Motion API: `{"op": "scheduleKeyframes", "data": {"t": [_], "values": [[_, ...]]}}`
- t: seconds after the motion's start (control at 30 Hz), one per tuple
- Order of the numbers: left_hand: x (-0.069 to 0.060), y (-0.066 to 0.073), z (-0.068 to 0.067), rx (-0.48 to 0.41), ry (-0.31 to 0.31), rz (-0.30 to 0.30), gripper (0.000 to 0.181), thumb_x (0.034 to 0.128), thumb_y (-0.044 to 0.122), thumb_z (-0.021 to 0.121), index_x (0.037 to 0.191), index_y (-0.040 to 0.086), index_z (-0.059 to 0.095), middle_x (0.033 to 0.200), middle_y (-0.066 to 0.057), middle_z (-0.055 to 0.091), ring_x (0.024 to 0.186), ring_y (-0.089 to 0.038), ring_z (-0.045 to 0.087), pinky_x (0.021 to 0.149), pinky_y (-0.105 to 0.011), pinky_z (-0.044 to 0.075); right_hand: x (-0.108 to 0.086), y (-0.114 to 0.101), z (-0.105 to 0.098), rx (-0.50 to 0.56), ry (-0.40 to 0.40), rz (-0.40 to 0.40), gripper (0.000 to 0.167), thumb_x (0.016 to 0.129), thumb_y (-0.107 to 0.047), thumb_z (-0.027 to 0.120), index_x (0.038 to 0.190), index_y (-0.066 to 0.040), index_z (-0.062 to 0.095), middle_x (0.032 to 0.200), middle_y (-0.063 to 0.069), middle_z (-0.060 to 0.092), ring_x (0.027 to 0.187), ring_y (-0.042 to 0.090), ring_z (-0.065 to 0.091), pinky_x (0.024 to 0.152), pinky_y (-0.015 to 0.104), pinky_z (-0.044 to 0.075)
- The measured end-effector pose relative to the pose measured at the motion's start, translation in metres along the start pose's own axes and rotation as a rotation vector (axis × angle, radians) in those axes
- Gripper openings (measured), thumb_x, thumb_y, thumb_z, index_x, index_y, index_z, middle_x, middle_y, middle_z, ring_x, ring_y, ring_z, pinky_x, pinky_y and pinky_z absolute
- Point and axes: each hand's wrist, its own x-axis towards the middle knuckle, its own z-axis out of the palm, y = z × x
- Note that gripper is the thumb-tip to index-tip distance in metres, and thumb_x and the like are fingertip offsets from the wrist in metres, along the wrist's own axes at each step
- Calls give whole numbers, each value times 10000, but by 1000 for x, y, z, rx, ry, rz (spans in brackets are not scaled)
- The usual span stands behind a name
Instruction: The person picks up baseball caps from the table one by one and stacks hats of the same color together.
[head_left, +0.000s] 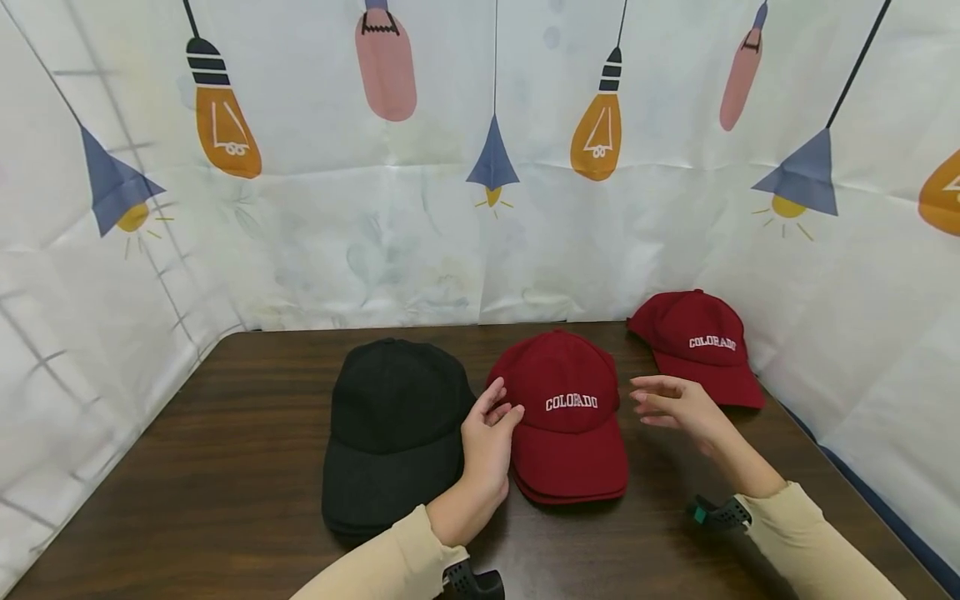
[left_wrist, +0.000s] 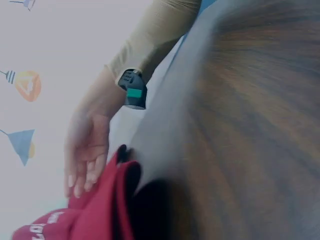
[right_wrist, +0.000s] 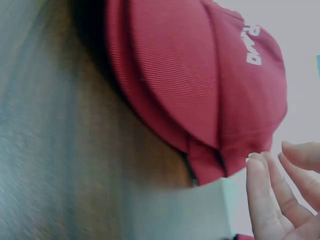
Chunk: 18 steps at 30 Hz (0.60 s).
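In the head view, a dark red cap (head_left: 566,375) with white COLORADO lettering sits mid-table. Its doubled brim, also plain in the right wrist view on the red cap (right_wrist: 175,75), shows a second red cap beneath. My left hand (head_left: 487,446) is at its left side, fingers loosely bent and gripping nothing; whether it touches the cap I cannot tell. My right hand (head_left: 682,408) hovers to the right of the cap, apart from it, with relaxed fingers. Against the left hand's other side lies a black cap (head_left: 397,417), its brim towards me.
Another red COLORADO cap (head_left: 697,342) rests at the table's back right corner, behind my right hand. The dark wooden table (head_left: 232,450) is bordered by a white printed cloth (head_left: 322,233). Each wrist wears a black strap device (head_left: 720,510).
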Motion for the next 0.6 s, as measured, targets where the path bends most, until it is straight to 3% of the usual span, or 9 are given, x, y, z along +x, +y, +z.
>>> {"op": "scheduleKeyframes", "data": {"t": [0.1,0.23,0.33,0.5,0.6], "values": [[5,9,2,-43,-12,44,410,969,-16,639,1368,-84,572,1293,-220,577,1037,-207,586,865,-177,498,-5,-9,-5,-11,8,-27,425,1032,-118,627,1361,137,544,1201,131,703,983,172,713,835,331,595],[13,20,6,-56,-28,81,343,985,11,631,1314,-84,606,1216,-203,619,998,-158,607,885,-245,499,-10,-19,-11,-18,23,-68,290,1037,-118,623,1294,11,662,1131,12,738,958,143,723,838,333,594],[21,26,11,-53,-42,84,303,1003,55,627,1279,-69,633,1144,-167,648,974,-175,628,885,-322,496,-11,-25,-16,-19,40,-90,229,1037,-126,628,1245,-81,712,1093,-65,742,939,123,725,832,315,592],[32,36,25,-79,-64,89,250,1026,118,619,1225,-22,676,1079,-132,671,962,-219,658,890,-374,491,-13,-32,-25,9,81,-120,253,1045,-149,619,1266,-68,711,1086,-66,744,936,120,717,819,282,589],[38,41,36,-92,-89,119,225,1033,108,605,1206,-8,690,1091,-132,687,973,-246,659,896,-372,495,-14,-35,-33,37,97,-148,223,1048,-123,604,1226,-117,739,1067,-57,749,916,117,720,805,266,589]]}}
